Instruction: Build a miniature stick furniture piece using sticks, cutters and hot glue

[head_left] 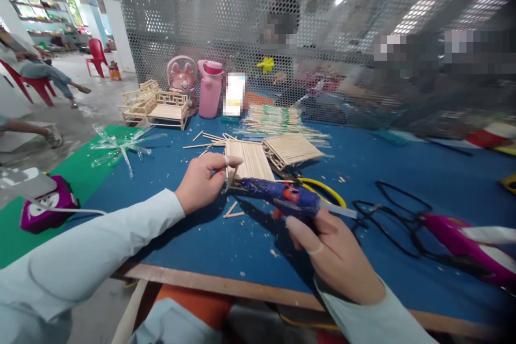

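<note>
My right hand point(334, 252) is wrapped round a blue glue gun point(282, 196), with a clear glue stick point(338, 209) coming out of its back end. The gun's nozzle points left, at the near left corner of a small panel of wooden sticks point(250, 160). At that corner my left hand point(205, 180) is closed, its thumb and index finger pinching a short wooden stick against the panel. A second stick-built piece point(292, 150) lies just right of the panel. Loose short sticks point(234, 210) lie in front of it on the blue table.
Small stick furniture point(167, 107), a pink bottle point(210, 91), a phone point(234, 94) and stick bundles point(276, 118) stand or lie along the mesh screen point(161, 16). Clear glue sticks point(124, 146) lie left. Power strips point(48, 204) and black cables point(387, 220) flank the work.
</note>
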`<action>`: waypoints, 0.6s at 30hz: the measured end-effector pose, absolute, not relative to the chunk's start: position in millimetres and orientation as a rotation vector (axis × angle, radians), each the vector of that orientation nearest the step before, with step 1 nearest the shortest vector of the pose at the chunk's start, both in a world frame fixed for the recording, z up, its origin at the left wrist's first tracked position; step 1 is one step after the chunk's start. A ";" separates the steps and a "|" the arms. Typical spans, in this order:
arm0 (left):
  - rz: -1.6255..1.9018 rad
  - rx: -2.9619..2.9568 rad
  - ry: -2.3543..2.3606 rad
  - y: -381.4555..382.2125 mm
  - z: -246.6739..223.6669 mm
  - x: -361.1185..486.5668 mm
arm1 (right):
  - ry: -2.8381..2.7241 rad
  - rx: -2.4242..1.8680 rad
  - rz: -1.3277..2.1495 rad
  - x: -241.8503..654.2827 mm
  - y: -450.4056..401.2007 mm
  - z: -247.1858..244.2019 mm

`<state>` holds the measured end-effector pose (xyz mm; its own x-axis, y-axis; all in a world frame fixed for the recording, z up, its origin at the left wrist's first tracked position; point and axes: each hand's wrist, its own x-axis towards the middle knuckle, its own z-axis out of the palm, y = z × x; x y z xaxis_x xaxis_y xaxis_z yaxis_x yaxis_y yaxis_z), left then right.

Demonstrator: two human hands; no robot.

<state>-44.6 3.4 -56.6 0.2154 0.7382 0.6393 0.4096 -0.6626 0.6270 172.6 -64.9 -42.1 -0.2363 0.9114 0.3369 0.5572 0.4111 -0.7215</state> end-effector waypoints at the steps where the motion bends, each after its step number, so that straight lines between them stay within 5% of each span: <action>1: 1.427 2.167 1.072 3.4 -56.9 -44.5 | -1.918 -1.254 0.599 172.4 -64.6 -42.4; 18: 1.415 2.176 1.091 3.7 -56.8 -44.7 | -1.967 -1.307 0.452 176.5 -60.6 -41.0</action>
